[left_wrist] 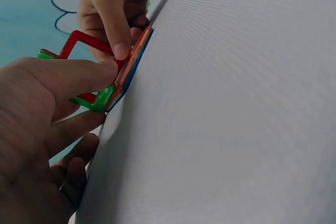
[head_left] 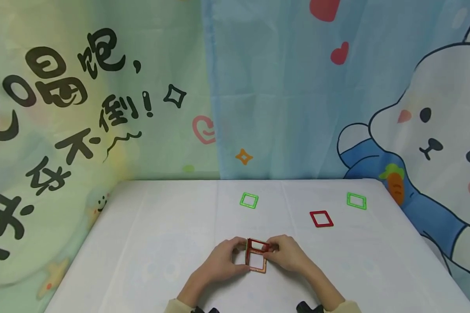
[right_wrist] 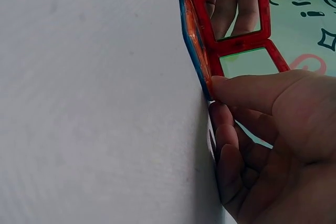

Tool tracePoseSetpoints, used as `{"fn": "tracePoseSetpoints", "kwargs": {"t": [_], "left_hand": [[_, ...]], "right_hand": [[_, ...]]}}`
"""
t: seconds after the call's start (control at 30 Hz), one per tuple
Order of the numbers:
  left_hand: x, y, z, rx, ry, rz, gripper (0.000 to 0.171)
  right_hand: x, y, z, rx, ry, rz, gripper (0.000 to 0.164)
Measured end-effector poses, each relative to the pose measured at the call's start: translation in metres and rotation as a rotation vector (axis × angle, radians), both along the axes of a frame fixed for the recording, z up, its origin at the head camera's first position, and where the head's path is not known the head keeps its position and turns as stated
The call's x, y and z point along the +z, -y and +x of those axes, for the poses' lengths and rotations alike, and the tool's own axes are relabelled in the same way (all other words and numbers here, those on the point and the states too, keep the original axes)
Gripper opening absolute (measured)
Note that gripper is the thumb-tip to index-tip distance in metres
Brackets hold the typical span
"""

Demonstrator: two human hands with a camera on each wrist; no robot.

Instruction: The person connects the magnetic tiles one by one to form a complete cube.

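Low over the table, both hands hold a small structure of square magnetic tiles. Its flat base tile (right_wrist: 193, 40) shows orange on one face and blue on the other. Two red-framed tiles, a left one (right_wrist: 266, 11) and a rear one (right_wrist: 278, 59), stand up from its edges; green shows on the outer side of the left wall. My left hand (head_left: 225, 261) pinches the left side between thumb and fingers. From the right, my right hand (head_left: 287, 252) pinches the right corner where base and rear tile meet. Its fingertips partly hide that corner.
Farther back on the white table (head_left: 160, 226) lie loose tiles: a green square (head_left: 241, 200), a red diamond-shaped frame (head_left: 312, 219) and another green square (head_left: 348, 200). A printed curtain (head_left: 282, 130) hangs behind the table.
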State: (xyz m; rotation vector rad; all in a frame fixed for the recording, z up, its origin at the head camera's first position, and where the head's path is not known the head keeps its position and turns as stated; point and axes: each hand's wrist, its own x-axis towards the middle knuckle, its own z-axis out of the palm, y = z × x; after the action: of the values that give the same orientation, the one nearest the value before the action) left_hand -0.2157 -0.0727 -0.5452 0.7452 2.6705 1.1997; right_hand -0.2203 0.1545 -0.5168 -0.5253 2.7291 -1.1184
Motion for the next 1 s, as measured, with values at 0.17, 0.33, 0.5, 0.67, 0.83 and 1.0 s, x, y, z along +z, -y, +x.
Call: {"fn": "tracePoseSetpoints", "kwargs": {"t": [0.17,0.33,0.5,0.67,0.83,1.0], "left_hand": [[-0.002,0.001,0.002,0.006,0.007,0.009,0.058],[-0.002,0.000,0.003,0.014,-0.005,-0.002,0.060],[-0.002,-0.001,0.002,0.013,-0.006,-0.019,0.061],[-0.001,-0.003,0.000,0.002,-0.008,-0.026,0.062],[0.000,-0.003,0.000,0.007,-0.012,-0.036,0.063],[-0.001,-0.002,0.000,0.009,-0.007,-0.041,0.063]], "right_hand": [[0.001,0.002,0.001,0.005,0.009,0.015,0.010],[0.005,0.003,0.003,0.003,0.021,-0.004,0.010],[0.004,0.002,0.003,-0.010,0.007,-0.001,0.011],[0.004,-0.003,0.001,0.002,0.023,-0.008,0.012],[0.006,-0.008,-0.001,0.041,0.064,-0.030,0.015],[0.011,-0.011,-0.004,0.063,0.114,-0.040,0.017]]}}
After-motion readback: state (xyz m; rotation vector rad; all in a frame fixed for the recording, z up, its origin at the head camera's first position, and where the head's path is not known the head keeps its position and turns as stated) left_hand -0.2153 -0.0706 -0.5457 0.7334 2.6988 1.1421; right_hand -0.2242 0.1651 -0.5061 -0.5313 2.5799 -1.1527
